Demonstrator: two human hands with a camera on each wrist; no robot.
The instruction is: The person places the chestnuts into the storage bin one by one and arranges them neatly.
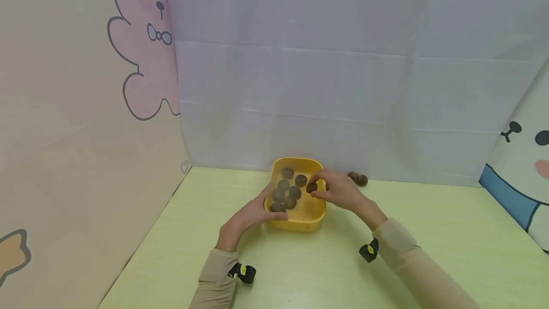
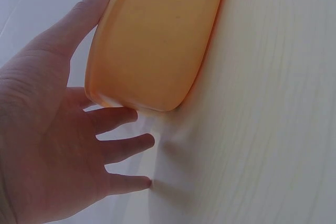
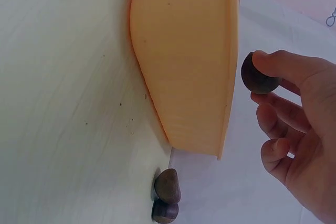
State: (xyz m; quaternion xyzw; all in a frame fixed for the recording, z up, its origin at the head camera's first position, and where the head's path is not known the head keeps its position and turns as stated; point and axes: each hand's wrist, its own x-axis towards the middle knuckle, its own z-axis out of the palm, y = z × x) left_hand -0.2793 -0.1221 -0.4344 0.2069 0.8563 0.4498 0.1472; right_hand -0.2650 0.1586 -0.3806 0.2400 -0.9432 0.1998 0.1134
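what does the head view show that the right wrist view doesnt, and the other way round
Only the head view shows the brown nuts inside the yellow container, and both sleeves.

Only the right wrist view shows the right hand's last fingers, curled inward.

Both share the container, the pinched nut and two nuts on the table.

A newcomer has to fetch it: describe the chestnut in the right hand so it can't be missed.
On the pale yellow-green table stands a yellow tub with chestnuts inside. Above the tub's right side, the person's right hand pinches a dark brown chestnut. It alone is held; the others lie in the tub or, as a pair, by the back curtain.
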